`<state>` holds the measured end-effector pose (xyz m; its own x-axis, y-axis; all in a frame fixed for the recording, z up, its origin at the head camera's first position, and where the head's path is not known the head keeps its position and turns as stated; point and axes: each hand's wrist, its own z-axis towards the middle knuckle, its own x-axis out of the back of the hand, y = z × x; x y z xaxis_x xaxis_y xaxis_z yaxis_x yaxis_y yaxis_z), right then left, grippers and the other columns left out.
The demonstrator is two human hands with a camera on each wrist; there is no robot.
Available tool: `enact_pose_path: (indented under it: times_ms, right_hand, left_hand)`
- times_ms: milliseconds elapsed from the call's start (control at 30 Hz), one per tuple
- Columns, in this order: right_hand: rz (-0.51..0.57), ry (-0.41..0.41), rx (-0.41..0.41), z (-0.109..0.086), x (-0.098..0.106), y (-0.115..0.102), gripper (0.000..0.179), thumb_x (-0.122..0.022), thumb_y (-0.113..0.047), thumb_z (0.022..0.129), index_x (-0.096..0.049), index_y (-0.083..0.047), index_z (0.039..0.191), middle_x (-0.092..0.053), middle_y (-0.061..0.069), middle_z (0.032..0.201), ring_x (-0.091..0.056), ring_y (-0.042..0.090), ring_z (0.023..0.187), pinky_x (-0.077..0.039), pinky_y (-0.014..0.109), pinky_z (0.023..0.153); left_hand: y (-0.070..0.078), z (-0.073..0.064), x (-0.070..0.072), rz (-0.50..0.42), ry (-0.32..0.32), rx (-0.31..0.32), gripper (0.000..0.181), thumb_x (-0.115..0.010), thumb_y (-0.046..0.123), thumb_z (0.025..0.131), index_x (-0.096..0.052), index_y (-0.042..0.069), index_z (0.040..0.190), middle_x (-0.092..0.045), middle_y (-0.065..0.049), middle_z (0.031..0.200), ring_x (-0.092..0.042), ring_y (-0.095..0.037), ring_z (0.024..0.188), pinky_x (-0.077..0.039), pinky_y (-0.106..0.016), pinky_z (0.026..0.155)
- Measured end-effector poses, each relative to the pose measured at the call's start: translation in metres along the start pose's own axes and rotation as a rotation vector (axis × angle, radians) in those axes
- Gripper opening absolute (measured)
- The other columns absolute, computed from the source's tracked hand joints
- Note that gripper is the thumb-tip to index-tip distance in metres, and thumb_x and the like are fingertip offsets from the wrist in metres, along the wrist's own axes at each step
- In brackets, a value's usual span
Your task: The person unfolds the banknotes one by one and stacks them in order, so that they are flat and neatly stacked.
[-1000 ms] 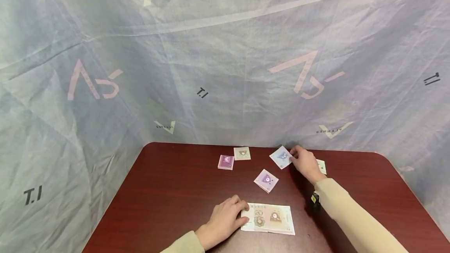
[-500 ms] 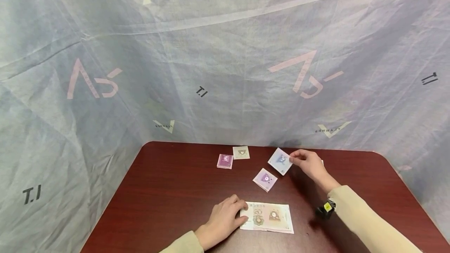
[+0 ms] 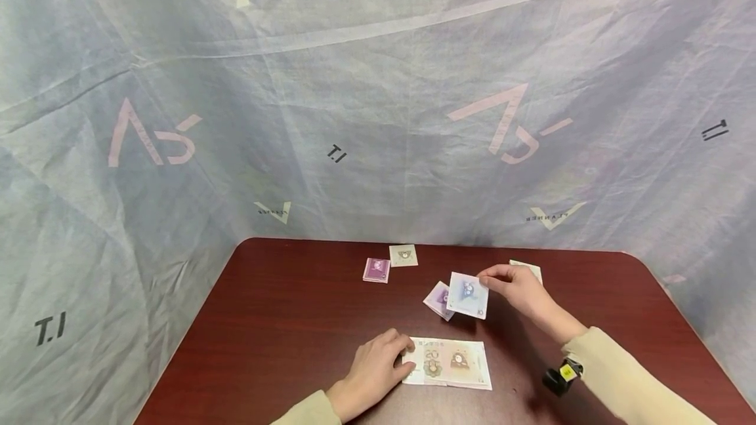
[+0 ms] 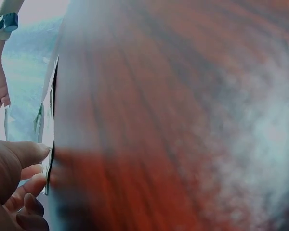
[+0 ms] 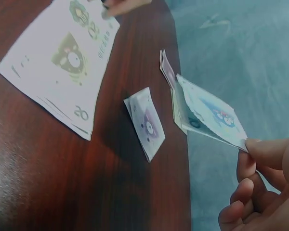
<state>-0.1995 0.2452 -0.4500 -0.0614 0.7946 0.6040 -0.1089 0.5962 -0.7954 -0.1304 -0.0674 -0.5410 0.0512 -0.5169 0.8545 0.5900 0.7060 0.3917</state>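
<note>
My right hand (image 3: 522,290) pinches a folded blue play banknote (image 3: 468,295) by its corner between thumb and fingertips, above the table. The right wrist view shows the folded halves of this blue note (image 5: 216,115) slightly spread. In the head view it overlaps a folded purple banknote (image 3: 436,298) on the table. At the near middle, my left hand (image 3: 375,369) rests on the left end of a flat stack of brownish 20 banknotes (image 3: 455,363). Up close in the left wrist view, the thumb and fingertips touch the stack's edge (image 4: 48,130).
Toward the back lie a folded magenta banknote (image 3: 376,269) and a folded pale brown one (image 3: 404,255). A pale folded note (image 3: 528,269) lies partly behind the right hand. Grey printed cloth (image 3: 378,117) surrounds the back and sides of the dark red table (image 3: 283,320).
The right hand has lifted the blue note and brought it nearer and slightly left, over the purple note, while the note turned. The left hand stays on the stack.
</note>
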Motion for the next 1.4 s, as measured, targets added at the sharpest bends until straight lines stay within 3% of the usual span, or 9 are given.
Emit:
enact_pose_path:
  times_ms: [200, 467, 567, 700, 967, 1200, 1400]
  right_hand:
    - [-0.005, -0.059, 0.053, -0.011, -0.005, -0.001, 0.012, -0.071, -0.013, 0.099, -0.079, -0.005, 0.104, -0.076, 0.006, 0.101, -0.063, 0.009, 0.091, -0.051, 0.026, 0.078]
    - [-0.069, -0.247, 0.331, -0.017, -0.017, -0.007, 0.008, -0.072, -0.008, 0.096, -0.079, -0.010, 0.093, -0.075, -0.003, 0.092, -0.062, 0.000, 0.084, -0.053, 0.026, 0.074]
    - [-0.078, -0.303, 0.386, -0.019, -0.023, -0.014, 0.008, -0.073, -0.008, 0.095, -0.079, -0.010, 0.091, -0.075, -0.005, 0.091, -0.061, -0.001, 0.084, -0.053, 0.025, 0.073]
    - [-0.091, -0.348, 0.400, -0.021, -0.029, -0.025, 0.008, -0.074, -0.008, 0.094, -0.078, -0.012, 0.090, -0.073, -0.009, 0.088, -0.058, -0.002, 0.081, -0.051, 0.024, 0.071]
    - [-0.086, -0.383, 0.366, -0.022, -0.031, -0.032, 0.008, -0.074, -0.009, 0.094, -0.078, -0.013, 0.087, -0.070, -0.011, 0.082, -0.053, -0.002, 0.076, -0.047, 0.022, 0.068]
    - [-0.087, -0.406, 0.407, -0.022, -0.031, -0.031, 0.008, -0.073, -0.009, 0.095, -0.077, -0.012, 0.088, -0.068, -0.011, 0.082, -0.052, -0.002, 0.075, -0.046, 0.022, 0.067]
    - [-0.068, -0.404, 0.381, -0.023, -0.032, -0.032, 0.009, -0.074, -0.009, 0.094, -0.074, -0.015, 0.088, -0.065, -0.014, 0.080, -0.052, -0.001, 0.072, -0.044, 0.021, 0.064]
  left_hand:
    - [0.000, 0.001, 0.000, -0.006, 0.022, 0.002, 0.020, -0.084, 0.023, 0.085, -0.072, 0.022, 0.102, -0.057, 0.012, 0.083, -0.054, -0.001, 0.071, -0.043, -0.023, 0.056]
    - [0.005, 0.020, 0.009, -0.180, 0.107, 0.043, 0.007, -0.077, 0.021, 0.094, -0.075, 0.025, 0.100, -0.064, 0.013, 0.090, -0.060, -0.001, 0.075, -0.045, -0.019, 0.062]
    - [0.011, 0.029, 0.011, -0.256, 0.123, 0.066, 0.007, -0.075, 0.023, 0.097, -0.077, 0.022, 0.104, -0.067, 0.013, 0.093, -0.061, 0.002, 0.079, -0.047, -0.018, 0.066]
    - [0.019, 0.036, 0.011, -0.326, 0.109, 0.089, 0.011, -0.074, 0.025, 0.097, -0.078, 0.019, 0.105, -0.070, 0.013, 0.093, -0.063, 0.004, 0.081, -0.050, -0.020, 0.070]
    - [0.026, 0.035, 0.008, -0.278, 0.076, 0.073, 0.004, -0.077, 0.028, 0.095, -0.079, 0.026, 0.097, -0.070, 0.016, 0.089, -0.058, 0.004, 0.074, -0.044, -0.018, 0.064]
    - [0.028, 0.038, 0.008, -0.309, 0.059, 0.064, 0.006, -0.079, 0.021, 0.091, -0.078, 0.025, 0.097, -0.071, 0.015, 0.088, -0.049, 0.008, 0.067, -0.038, -0.013, 0.061]
    - [0.029, 0.038, 0.009, -0.329, 0.007, 0.065, 0.002, -0.080, 0.023, 0.091, -0.079, 0.025, 0.092, -0.068, 0.016, 0.084, -0.045, 0.009, 0.063, -0.037, -0.014, 0.058]
